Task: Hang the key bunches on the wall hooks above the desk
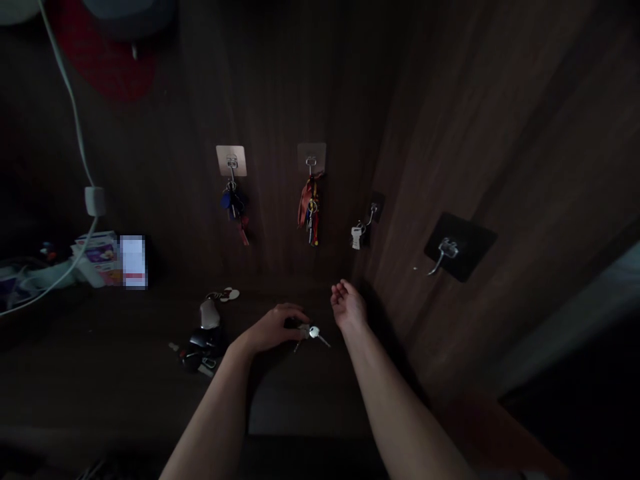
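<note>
Low over the dark wooden shelf (280,407), my left hand (275,328) pinches a small bunch of silver keys (314,332) between thumb and fingers. The keys fan out to the right of the fingertips. My right hand (349,307) is held a little to the right, palm turned up, fingers loosely curled and apart, with nothing in it. Above it, a single pale key (357,237) hangs from a small hook (373,209). Another bunch of keys with a car fob (203,339) lies on the shelf, left of my left hand.
Keys with blue and red tags (233,203) and keys with a red strap (310,210) hang on the back wall. An adhesive hook (447,248) juts from the right wall. A white cable (75,113), small boxes (100,257) and a white card (133,261) are at left.
</note>
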Demonstrator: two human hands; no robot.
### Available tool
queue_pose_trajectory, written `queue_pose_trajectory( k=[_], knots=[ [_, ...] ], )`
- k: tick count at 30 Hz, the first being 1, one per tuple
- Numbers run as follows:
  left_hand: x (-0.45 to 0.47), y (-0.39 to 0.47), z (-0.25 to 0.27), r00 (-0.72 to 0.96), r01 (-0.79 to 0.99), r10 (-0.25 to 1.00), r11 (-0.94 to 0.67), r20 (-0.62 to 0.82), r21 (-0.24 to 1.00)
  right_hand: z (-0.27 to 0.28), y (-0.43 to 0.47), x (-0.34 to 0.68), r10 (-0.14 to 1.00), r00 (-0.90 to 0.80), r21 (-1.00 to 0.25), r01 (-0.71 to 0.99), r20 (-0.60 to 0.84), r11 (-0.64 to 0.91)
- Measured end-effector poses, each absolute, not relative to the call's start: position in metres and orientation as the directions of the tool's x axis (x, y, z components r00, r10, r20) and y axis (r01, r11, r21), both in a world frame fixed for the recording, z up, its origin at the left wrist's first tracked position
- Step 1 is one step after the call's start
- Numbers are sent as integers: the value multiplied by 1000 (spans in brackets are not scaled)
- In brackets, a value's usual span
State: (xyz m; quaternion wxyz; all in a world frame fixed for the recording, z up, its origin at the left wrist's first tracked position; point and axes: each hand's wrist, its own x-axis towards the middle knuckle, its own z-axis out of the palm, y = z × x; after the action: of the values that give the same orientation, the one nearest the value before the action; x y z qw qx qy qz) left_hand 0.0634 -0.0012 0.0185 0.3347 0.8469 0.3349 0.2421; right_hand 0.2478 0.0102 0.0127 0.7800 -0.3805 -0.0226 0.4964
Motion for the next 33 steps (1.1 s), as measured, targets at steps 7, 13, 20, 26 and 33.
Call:
queue_pose_trajectory(
  k=[7,13,20,26,33],
  knots=[
    [62,9,7,531,545,792,-592,302,594,14,8,242,803,495,-637,-746,-333,195],
    [59,10,6,430,653,834,-552,346,519,15,7,236,820,492,-673,-716,-294,188],
    [64,6,6,404,718,853,-519,330,464,16,6,229,834,495,-724,-666,-244,183],
    [65,6,8,323,765,860,-483,396,426,16,5,224,845,488,-772,-617,-220,155],
    [71,8,19,125,473,841,-517,526,714,18,2,211,927,371,-909,-364,56,201]
  ],
)
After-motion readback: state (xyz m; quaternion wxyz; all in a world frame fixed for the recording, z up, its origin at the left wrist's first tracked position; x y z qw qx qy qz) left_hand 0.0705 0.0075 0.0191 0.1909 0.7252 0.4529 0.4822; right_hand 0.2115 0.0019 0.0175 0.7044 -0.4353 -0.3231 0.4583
